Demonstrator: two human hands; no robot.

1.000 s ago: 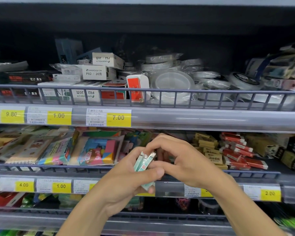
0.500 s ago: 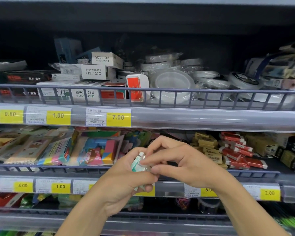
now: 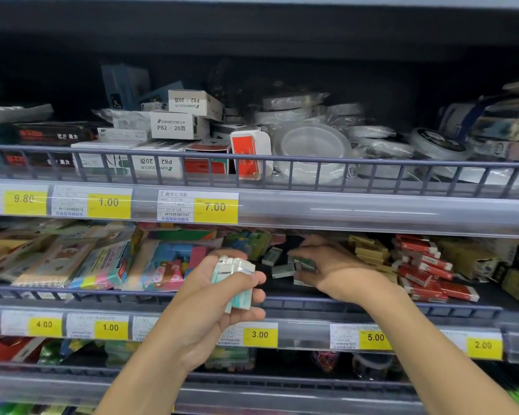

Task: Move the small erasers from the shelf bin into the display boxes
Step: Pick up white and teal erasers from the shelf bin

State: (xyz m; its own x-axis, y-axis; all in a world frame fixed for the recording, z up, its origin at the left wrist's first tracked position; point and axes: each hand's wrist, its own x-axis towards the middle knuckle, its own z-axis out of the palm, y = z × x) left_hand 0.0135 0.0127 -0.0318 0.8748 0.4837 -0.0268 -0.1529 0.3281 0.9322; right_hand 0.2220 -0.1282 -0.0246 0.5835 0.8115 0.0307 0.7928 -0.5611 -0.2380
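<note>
Landmark: the 3.00 price tag [image 3: 259, 334] on the middle shelf rail.

Step judged: gathering, not yet boxing. Just above the tag, left hand [image 3: 222, 298] curled round a stack of small erasers [image 3: 233, 280], pale teal-and-white wrapped blocks, glossy film. Above and right of the tag, right hand [image 3: 327, 271] reached into the shelf bin [image 3: 282, 290], fingers pinching a loose eraser [image 3: 304, 263]; other loose erasers [image 3: 282, 270] lay on the dark bin floor. Display boxes not identified with certainty. Next move likely calls for adding the pinched block squarely to the stack without toppling it.

Left grip [image 3: 222, 290] curled; right grip [image 3: 327, 269] seemingly pinching.
</note>
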